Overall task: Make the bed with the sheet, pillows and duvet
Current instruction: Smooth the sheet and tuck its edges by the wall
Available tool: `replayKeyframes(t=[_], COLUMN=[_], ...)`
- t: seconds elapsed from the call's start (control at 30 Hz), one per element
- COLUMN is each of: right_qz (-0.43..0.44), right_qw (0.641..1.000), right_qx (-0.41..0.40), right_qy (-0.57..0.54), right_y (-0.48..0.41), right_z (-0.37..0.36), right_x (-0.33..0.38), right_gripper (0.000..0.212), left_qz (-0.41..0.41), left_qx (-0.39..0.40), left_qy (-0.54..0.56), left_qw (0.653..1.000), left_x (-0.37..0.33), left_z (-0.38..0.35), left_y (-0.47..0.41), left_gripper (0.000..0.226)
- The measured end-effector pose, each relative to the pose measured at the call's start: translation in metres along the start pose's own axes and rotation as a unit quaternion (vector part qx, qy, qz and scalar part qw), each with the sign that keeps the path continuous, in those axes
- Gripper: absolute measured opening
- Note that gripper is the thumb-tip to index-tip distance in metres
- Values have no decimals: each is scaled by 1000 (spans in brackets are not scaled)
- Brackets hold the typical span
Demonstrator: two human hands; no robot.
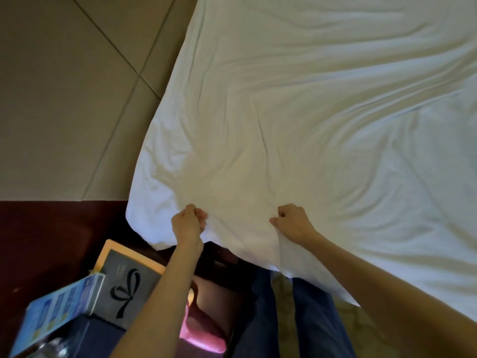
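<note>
View from my head, looking down. A white sheet (322, 112) is spread across the bed and fills the right and upper part of the view. Soft creases fan away from my hands.

My left hand (189, 224) is clenched on a bunch of the sheet close to its near corner, fingers curled into a fist with cloth gathered inside. My right hand (293, 223) is to the right of it, apart from the left. It also grips a fold of the sheet, fingers curled in and thumb against the cloth.

My bare left forearm (165, 293) and right forearm (374, 288) reach in from the bottom of the view. The sheet puckers between my hands. Below them its near edge hangs loose in front of my blue trousers (312, 321). The sheet's rounded corner lies left of my left hand, over a dark red-brown wooden surface (51, 228).

Beige floor tiles (64, 99) with thin joint lines fill the upper left, beside the sheet's left edge.

At lower left, beside my left forearm, is a grey card (129, 277) with an orange border and a black bow drawn on it. A blue box (59, 308) stands just left of the card. Something pink (204, 332) shows just right of my left forearm; I cannot tell what it is.
</note>
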State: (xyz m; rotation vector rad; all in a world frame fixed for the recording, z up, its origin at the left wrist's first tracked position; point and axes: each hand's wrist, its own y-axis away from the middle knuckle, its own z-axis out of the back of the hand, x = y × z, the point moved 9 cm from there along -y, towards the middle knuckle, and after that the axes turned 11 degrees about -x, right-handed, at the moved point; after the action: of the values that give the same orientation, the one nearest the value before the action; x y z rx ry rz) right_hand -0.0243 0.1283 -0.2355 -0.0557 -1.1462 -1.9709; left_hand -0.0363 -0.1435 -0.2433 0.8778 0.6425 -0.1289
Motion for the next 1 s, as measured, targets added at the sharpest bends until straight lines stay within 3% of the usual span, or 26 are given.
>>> replayKeyframes(t=[0.2,0.57,0.7,0.83,0.93,1.0], right_qz=[59,94,117,130,136,160], right_qw=[998,992,991,991,989,987], right_qx=[7,40,31,30,46,33], right_qy=[-19,-76,-52,1,-15,0], right_y=[1,-5,-9,-9,0,6], right_z=[-15,-65,-75,-86,-94,-94], right_x=[64,156,149,136,131,130], right_gripper=[39,45,44,38,17,21], left_qz=[54,-83,-117,-126,-157,-167], left_qx=[-48,-69,-70,-68,-88,-92], left_qy=[191,260,197,8,-154,-221], left_qw=[979,959,971,990,972,957], left_x=[-27,-120,-111,-83,-73,-68], left_z=[28,84,87,99,115,116], left_y=[-15,-50,-58,-91,-101,-106], left_gripper=[35,27,33,24,31,42])
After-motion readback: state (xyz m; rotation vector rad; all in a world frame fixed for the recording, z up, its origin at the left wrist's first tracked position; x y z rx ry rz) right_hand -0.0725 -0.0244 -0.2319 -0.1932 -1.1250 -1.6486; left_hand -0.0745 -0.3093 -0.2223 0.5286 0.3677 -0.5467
